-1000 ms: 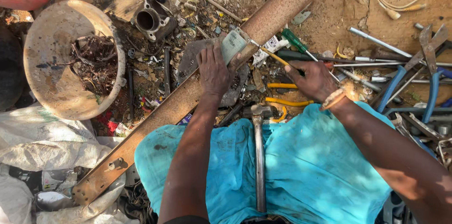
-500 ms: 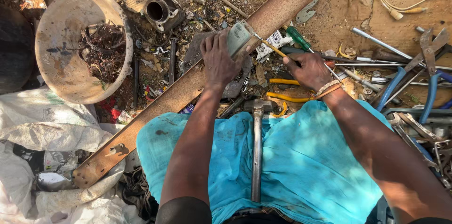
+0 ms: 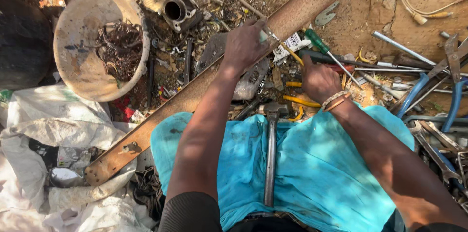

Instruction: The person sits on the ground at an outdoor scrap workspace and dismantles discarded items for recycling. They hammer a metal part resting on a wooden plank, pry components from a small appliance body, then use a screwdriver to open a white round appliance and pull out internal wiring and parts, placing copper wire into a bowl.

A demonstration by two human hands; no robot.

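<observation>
Now left hand [image 3: 246,44] on small part [image 3: 265,34].

Small pale part [image 3: 267,35], yellow-handled screwdriver [image 3: 291,54] against it

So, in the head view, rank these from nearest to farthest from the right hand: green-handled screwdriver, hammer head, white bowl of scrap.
From the right hand:
1. Green-handled screwdriver, just above the hand, by the rusty beam.
2. Hammer head, lower left of it, at the edge of the blue cloth.
3. White bowl of scrap, far off at the upper left.
</observation>
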